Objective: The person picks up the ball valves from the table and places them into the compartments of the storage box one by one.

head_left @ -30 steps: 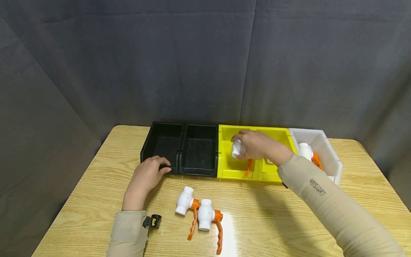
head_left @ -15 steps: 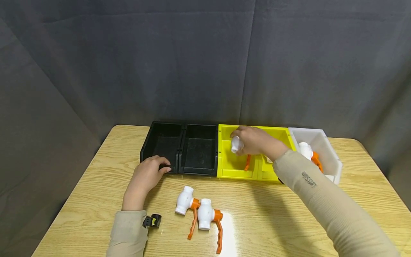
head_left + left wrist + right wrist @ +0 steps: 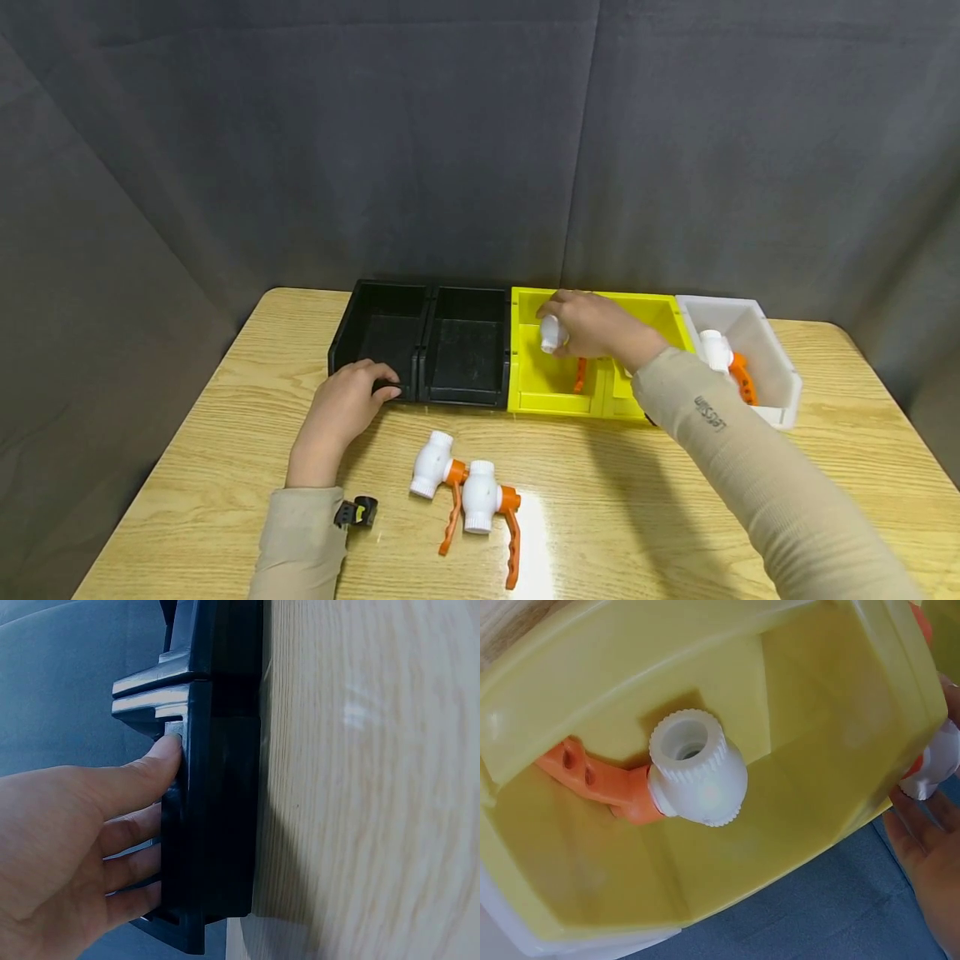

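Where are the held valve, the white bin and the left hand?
Held valve [image 3: 552, 334], head view: its white body.
White bin [image 3: 774, 358], head view: its right inner wall.
Left hand [image 3: 345, 407], head view: back of the hand.

A: Backdrop?
B: Dark grey cloth [image 3: 360, 150], creased, hanging behind the surface [image 3: 195, 467] and continuing past its left and right sides. One vertical seam [image 3: 582, 158] rises roughly above the middle of the surface's far edge.
A: Surface finish?
B: Pale wood grain, far corners rounded.
A: Light?
B: White glare patch [image 3: 536, 550] toward the surface's near edge. Cloth reads bluish in both wrist views.
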Motion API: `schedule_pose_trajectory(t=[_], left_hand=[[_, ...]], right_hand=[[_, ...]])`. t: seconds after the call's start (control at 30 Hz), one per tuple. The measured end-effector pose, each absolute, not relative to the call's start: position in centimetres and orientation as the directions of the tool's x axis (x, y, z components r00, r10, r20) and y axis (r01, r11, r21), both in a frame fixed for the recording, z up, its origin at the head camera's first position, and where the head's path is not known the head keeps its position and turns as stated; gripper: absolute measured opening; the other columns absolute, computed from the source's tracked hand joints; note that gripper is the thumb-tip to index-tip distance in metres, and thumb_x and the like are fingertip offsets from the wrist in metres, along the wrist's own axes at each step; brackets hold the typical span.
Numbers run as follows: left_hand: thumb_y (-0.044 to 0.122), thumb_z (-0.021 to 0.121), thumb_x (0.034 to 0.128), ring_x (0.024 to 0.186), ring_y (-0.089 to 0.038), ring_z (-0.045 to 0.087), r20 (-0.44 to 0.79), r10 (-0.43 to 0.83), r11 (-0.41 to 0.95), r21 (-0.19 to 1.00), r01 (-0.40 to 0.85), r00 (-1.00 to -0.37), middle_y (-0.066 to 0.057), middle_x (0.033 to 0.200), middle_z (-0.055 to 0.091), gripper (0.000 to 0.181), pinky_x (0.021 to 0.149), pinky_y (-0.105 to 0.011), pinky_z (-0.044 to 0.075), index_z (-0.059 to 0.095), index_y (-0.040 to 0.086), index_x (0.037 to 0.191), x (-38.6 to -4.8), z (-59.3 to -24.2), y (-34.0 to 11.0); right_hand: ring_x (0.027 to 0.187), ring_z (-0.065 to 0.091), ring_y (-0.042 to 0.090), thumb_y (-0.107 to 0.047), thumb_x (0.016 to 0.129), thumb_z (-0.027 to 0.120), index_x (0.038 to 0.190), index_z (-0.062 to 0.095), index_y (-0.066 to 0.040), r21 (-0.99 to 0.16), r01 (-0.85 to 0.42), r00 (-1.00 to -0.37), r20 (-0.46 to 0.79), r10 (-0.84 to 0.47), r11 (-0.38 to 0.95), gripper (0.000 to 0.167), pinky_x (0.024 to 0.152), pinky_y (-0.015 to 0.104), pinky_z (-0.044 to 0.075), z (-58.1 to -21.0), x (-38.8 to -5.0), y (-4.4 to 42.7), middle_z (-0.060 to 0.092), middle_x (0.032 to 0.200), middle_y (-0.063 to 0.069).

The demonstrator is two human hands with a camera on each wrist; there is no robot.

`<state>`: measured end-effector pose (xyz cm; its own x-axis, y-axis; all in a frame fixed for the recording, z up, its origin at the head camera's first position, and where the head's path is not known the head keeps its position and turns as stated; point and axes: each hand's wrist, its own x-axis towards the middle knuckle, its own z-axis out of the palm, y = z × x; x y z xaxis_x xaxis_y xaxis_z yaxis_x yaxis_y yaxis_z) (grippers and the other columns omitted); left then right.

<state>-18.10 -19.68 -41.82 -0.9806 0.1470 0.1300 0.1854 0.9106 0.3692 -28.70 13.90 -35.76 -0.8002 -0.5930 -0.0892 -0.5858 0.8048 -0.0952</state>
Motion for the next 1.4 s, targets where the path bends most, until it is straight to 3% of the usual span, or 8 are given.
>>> schedule_pose_trajectory(t=[0.43,1.07,1.4], left_hand=[[0.021,0.072,0.0921,0.106,-0.035,0.063,0.119,0.144,0.913,0.367,0.178,-0.982,-0.012,0.108,0.069,0.019,0.091,-0.053,0.050,0.074,0.009,0.107,-17.9,-41.6,-19.8],[0.022,0.072,0.0922,0.105,-0.035,0.063,0.123,0.143,0.914,0.365,0.179,-0.982,-0.011,0.108,0.068,0.019,0.091,-0.053,0.050,0.074,0.010,0.107,-18.0,-41.9,-19.7],[0.022,0.073,0.0915,0.104,-0.034,0.064,0.134,0.144,0.914,0.361,0.184,-0.980,-0.011,0.107,0.069,0.019,0.090,-0.052,0.051,0.074,0.010,0.106,-18.1,-42.1,-19.7]], right_hand=[[0.108,0.058,0.032,-0.016,0.076,0.088,0.129,0.063,-0.006,-0.115,-0.574,-0.805,-0.102,-0.584,0.811,0.060,0.102,0.046,0.047,-36.7,-28.9,13.5,0.060,0.126,0.013],[0.094,0.058,0.030,-0.013,0.076,0.086,0.126,0.064,-0.008,-0.099,-0.579,-0.799,-0.129,-0.587,0.810,0.054,0.089,0.043,0.053,-38.4,-29.0,12.9,0.060,0.115,0.010],[0.095,0.058,0.030,-0.016,0.077,0.085,0.127,0.064,-0.009,-0.071,-0.567,-0.805,-0.164,-0.570,0.821,0.054,0.092,0.044,0.052,-38.7,-29.1,12.7,0.060,0.115,0.011]])
